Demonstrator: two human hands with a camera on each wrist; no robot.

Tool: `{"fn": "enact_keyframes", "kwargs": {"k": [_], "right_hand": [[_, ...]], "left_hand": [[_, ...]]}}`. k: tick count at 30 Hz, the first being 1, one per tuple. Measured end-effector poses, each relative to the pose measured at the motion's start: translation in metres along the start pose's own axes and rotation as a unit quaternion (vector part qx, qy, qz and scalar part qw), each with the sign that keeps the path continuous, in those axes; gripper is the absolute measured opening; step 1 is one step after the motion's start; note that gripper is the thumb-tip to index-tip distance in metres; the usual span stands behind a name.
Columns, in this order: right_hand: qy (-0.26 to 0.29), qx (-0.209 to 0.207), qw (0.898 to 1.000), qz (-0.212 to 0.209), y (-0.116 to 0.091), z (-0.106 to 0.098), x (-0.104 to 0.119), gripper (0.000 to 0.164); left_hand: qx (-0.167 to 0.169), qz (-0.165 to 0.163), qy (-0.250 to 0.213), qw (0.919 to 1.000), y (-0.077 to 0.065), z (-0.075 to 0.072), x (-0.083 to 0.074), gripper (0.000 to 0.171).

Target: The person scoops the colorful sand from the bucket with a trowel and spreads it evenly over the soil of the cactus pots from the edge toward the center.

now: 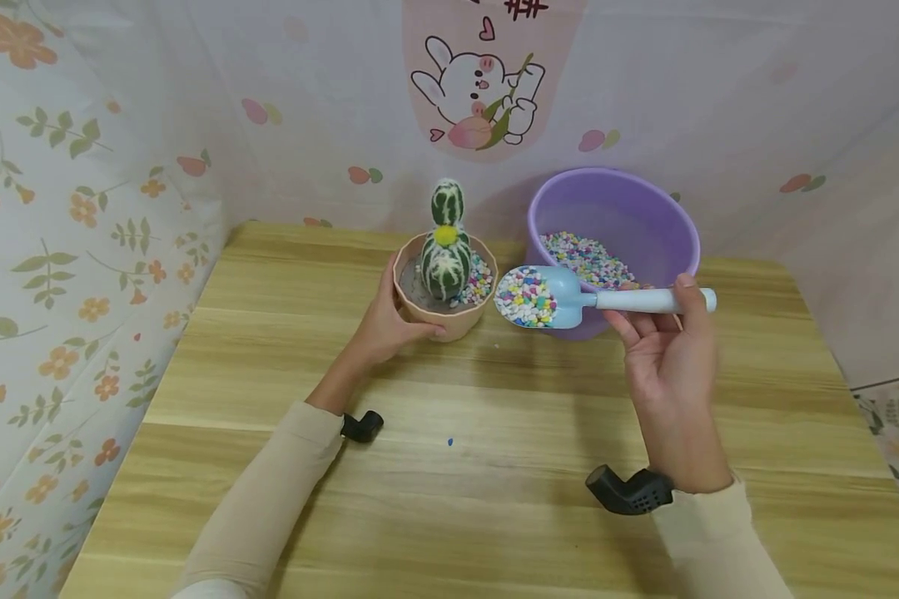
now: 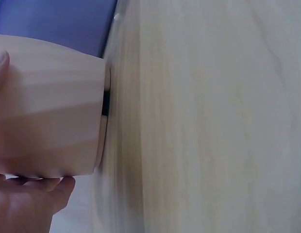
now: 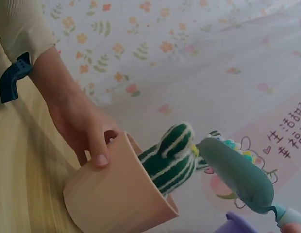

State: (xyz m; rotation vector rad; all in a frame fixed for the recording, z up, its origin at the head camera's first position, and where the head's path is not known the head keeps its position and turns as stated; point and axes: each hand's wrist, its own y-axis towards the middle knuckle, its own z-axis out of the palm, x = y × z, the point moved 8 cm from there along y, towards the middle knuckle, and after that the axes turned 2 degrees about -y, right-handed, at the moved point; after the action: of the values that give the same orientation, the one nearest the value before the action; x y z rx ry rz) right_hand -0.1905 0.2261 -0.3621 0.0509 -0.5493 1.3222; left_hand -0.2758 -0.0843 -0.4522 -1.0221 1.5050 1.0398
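Observation:
A peach flowerpot (image 1: 449, 323) stands on the table with a green-and-white cactus (image 1: 446, 262) in it that bears a yellow flower. Grey filling shows on the pot's left, and colourful pebbles (image 1: 479, 281) lie on its right side. My left hand (image 1: 385, 320) grips the pot, its thumb along the near wall. In my right hand (image 1: 670, 358) is the white handle of a light-blue trowel (image 1: 569, 298), its scoop loaded with the same pebbles. The scoop's tip is right at the pot's right rim in the head view; from the right wrist it overlaps the cactus (image 3: 172, 158).
Behind the trowel, a purple tub (image 1: 622, 187) holds more colourful pebbles (image 1: 588, 259). One blue pebble (image 1: 450, 442) lies on the wooden table (image 1: 449, 524). Patterned cloth (image 1: 307, 91) hangs at the back and left. Each wrist wears a black camera mount (image 1: 629, 491).

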Motion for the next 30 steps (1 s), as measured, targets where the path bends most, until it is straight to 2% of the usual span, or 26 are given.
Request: {"fn": "enact_keyframes", "kwargs": {"k": [8,18,23,30], "right_hand": [[-0.007,-0.011,1.000,-0.019,-0.004,-0.004,-0.010,0.016],[-0.029,-0.020,0.996,-0.082,-0.010,-0.004,-0.018,0.015],[-0.044,-0.027,0.993,-0.108,-0.013,-0.005,-0.021,0.019],[-0.067,-0.028,0.987,-0.145,-0.017,-0.005,-0.027,0.032]], "left_hand": [[-0.027,0.007,0.012,0.9995,-0.004,-0.001,-0.001,0.124],[-0.077,0.004,0.042,0.9961,-0.014,0.003,-0.002,0.127],[-0.100,0.012,0.038,0.9942,-0.017,0.006,-0.004,0.125],[-0.123,-0.005,0.055,0.9909,-0.021,0.007,-0.003,0.127]]}}
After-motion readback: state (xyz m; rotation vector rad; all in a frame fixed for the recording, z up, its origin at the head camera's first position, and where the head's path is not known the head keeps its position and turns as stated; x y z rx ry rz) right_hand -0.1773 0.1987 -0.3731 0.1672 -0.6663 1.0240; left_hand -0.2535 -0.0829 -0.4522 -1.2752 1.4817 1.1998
